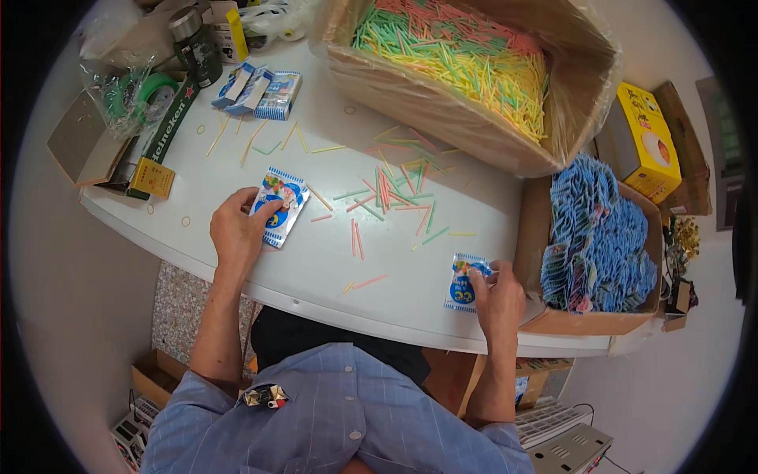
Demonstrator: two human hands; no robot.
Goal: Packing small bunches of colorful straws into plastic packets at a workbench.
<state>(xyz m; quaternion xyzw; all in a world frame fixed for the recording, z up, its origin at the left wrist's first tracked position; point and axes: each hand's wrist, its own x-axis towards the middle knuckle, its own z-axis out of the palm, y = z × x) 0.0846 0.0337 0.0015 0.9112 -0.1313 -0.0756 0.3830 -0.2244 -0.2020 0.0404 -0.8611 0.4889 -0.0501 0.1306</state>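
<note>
My left hand [239,227] is closed on a small blue-and-silver packet [291,205], thumb across its front, just above the table's near left part. My right hand [499,295] pinches the right side of another such packet [460,294], which lies at or just above the table near the front edge. Between the hands, thin pink, green and yellow sticks [384,189] are scattered in a loose heap. Right beside my right hand stands a cardboard box [545,319] filled with blue packets [604,241] in dense rows.
A plastic-lined carton [426,88] of coloured sticks [466,59] stands at the back. More packets [276,95] lie at the far left, near a dark bottle [196,49] and a green printed box [167,126]. A yellow box [643,142] stands at right. The table's front edge [296,302] curves before me.
</note>
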